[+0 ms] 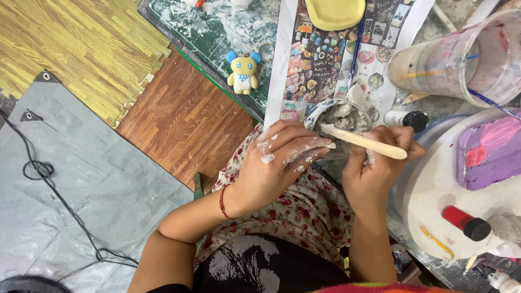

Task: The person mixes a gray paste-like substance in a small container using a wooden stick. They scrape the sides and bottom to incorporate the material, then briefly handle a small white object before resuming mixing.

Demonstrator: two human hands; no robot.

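A grey tarpaulin (81,179) fills the lower left of the frame, with yellow floor mats (81,49) above it. At centre, the left hand (277,163), smeared with white clay, curls its fingers around a small clay bowl (336,116). The right hand (374,168) pinches a wooden modelling stick (363,141), tip inside the bowl. A small yellow figurine (242,71) stands at upper centre.

View, single: camera worn on my head, facing steeply down over my lap, close above my left hand (277,163) and right hand (377,163). Near edge: my arms and torso. Far edge: cluttered worktable (239,27). Left: floor mats (81,49) and grey tarp (70,179). Right: white tray (434,201). No second view shares the scene.
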